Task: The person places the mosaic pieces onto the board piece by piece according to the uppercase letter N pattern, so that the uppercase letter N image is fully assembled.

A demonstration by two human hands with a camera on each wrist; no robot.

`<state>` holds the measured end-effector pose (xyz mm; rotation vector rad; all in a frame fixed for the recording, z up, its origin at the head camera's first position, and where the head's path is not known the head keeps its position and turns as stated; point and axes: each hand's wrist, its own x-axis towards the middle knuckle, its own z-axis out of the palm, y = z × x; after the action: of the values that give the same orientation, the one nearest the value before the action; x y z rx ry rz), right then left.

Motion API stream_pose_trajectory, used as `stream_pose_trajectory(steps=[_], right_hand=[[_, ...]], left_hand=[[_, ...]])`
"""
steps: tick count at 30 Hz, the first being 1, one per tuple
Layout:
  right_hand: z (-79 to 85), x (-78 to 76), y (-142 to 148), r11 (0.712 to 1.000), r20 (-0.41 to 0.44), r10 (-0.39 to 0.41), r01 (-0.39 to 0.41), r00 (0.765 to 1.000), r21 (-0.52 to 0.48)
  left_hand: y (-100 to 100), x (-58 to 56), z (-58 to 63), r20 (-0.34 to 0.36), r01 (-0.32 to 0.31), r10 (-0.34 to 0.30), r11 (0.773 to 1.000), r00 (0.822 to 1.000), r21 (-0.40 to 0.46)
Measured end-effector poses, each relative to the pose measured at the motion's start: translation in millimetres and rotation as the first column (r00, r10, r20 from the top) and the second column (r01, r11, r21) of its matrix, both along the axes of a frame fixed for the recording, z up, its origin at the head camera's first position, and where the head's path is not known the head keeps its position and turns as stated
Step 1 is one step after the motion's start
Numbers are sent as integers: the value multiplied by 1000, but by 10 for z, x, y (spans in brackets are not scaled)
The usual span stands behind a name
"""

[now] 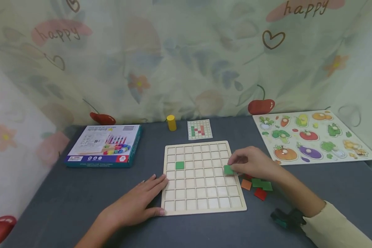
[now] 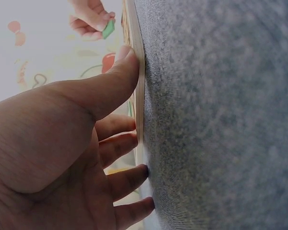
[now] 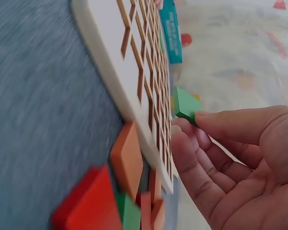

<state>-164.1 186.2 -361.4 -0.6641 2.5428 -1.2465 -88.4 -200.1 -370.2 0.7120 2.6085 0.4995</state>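
My right hand pinches a green square tile between thumb and fingers, just over the right edge of the wooden grid board. Another green tile lies in a cell near the board's upper left. My left hand rests at the board's left edge with fingers extended, thumb and fingertips touching its side in the left wrist view. Loose tiles lie right of the board: an orange tile, a red tile and green tiles, some partly overlapping.
Behind the board lies a small pattern card with coloured squares, beside a yellow cylinder. A game box sits at the left. A vegetable puzzle board lies at the right, and a dark strapped object is near the right sleeve.
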Motion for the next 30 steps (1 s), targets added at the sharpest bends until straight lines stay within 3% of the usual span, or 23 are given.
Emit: stream_pose_trajectory(steps=[7,12,21,24,30], right_hand=[[7,-105,-281,999,-39,9,-7,999,43],[-7,-176,-498,999,-23,39,-38,999,10],[-30,-220,-1000,995,88,91,-88,992,-39],[-44,-212,-1170,995,86,99,-97,991,-28],[-112,-170,-1415,993,-41,107,-104,993,63]], left_hand=[[2,14,8,-2,-6,6,1000,1000,3],[3,14,10,3,-7,7,1000,1000,3],[1,2,-2,2,-1,1,1000,1000,7],[-1,1,-8,-1,4,-4,1000,1000,8],[-1,-4,-13,-4,10,-10,1000,1000,5]])
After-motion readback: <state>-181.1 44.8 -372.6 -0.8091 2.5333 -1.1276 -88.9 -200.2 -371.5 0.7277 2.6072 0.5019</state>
